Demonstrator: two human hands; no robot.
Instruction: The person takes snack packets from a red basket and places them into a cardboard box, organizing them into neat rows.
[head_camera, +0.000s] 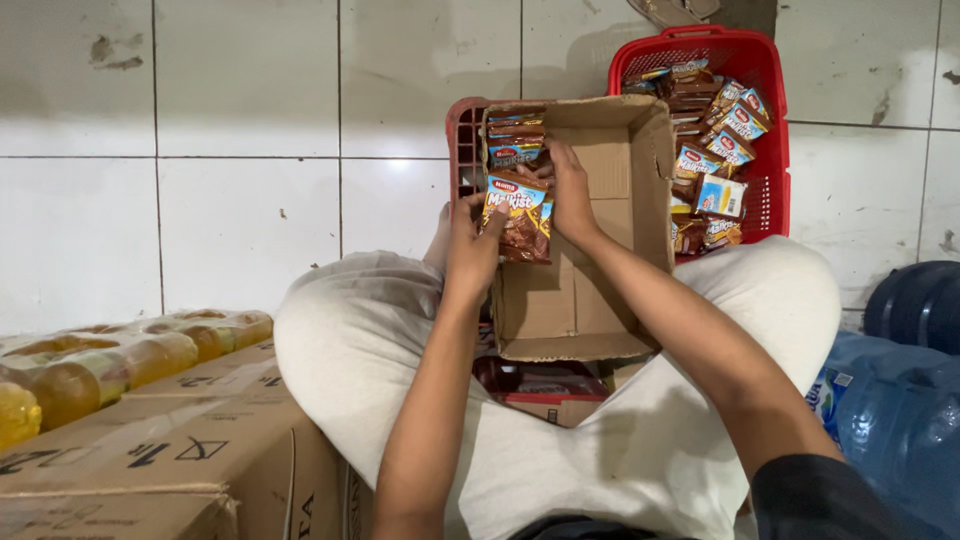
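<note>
Gripping a brown snack packet (522, 215) between them, the left hand (472, 240) and right hand (570, 195) hold it inside the open cardboard box (575, 300), against stacked packets (516, 135), beside a red basket (770, 150)

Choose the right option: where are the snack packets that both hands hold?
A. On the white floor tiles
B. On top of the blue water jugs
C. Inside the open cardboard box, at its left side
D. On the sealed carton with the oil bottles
C: the left hand and the right hand grip the snack packets, which stand in a row along the left wall of the open cardboard box.
</note>
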